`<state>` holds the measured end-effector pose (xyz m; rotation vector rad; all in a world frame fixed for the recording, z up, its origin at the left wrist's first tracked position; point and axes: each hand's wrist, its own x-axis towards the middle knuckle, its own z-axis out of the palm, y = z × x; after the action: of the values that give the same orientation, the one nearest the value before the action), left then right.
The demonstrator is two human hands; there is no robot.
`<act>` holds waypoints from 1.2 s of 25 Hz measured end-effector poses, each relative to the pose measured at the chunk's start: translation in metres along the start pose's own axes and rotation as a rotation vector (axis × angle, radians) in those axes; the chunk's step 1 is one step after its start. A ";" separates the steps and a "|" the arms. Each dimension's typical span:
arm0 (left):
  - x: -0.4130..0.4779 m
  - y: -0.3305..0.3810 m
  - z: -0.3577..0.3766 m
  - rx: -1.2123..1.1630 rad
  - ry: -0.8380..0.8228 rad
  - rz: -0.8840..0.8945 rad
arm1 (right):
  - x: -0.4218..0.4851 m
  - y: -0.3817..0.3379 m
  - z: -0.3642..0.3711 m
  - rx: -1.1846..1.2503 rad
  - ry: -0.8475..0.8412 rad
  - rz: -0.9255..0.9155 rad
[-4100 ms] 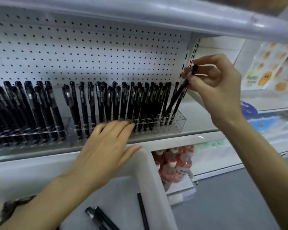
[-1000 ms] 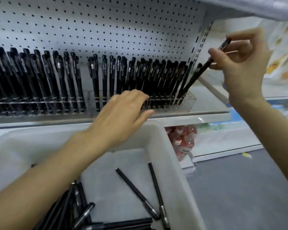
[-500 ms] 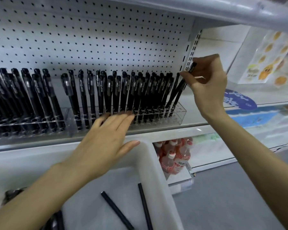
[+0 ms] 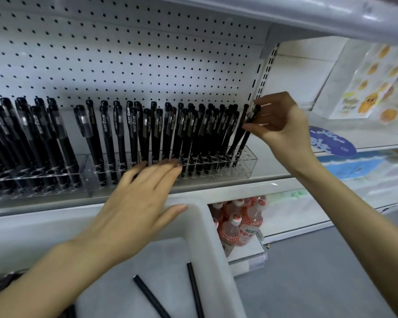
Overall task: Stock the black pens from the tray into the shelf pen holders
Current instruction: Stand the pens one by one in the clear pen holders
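your right hand (image 4: 283,127) pinches the pen (image 4: 244,143) near its cap; it looks light, stiff, slick. left hand (image 4: 136,203) lies flat against the holder (image 4: 248,167).

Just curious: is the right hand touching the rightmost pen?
Touching. Head view: the right hand pinches the black pen near its cap.

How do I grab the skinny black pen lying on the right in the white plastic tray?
Pinch the thin black pen around the middle of its barrel, coming straight down from above. It lies flat on the floor of the white plastic tray, with bare space on both sides, so a pinch should fit across its narrow width.
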<state>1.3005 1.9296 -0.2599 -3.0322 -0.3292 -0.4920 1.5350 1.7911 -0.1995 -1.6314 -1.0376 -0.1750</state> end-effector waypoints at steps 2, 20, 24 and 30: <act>0.001 -0.001 0.000 -0.002 0.001 0.006 | 0.003 -0.002 -0.001 -0.002 -0.033 -0.001; -0.001 -0.004 0.000 -0.074 0.010 0.029 | 0.005 -0.001 -0.001 -0.184 -0.166 0.017; -0.001 -0.006 -0.003 -0.361 0.050 -0.035 | 0.003 -0.005 -0.005 -0.250 -0.154 0.026; -0.013 -0.006 -0.034 -0.608 0.070 -0.077 | -0.002 -0.035 -0.016 -0.280 -0.113 0.006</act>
<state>1.2766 1.9298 -0.2317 -3.5782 -0.3457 -0.8364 1.5160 1.7754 -0.1698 -1.9149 -1.1326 -0.2345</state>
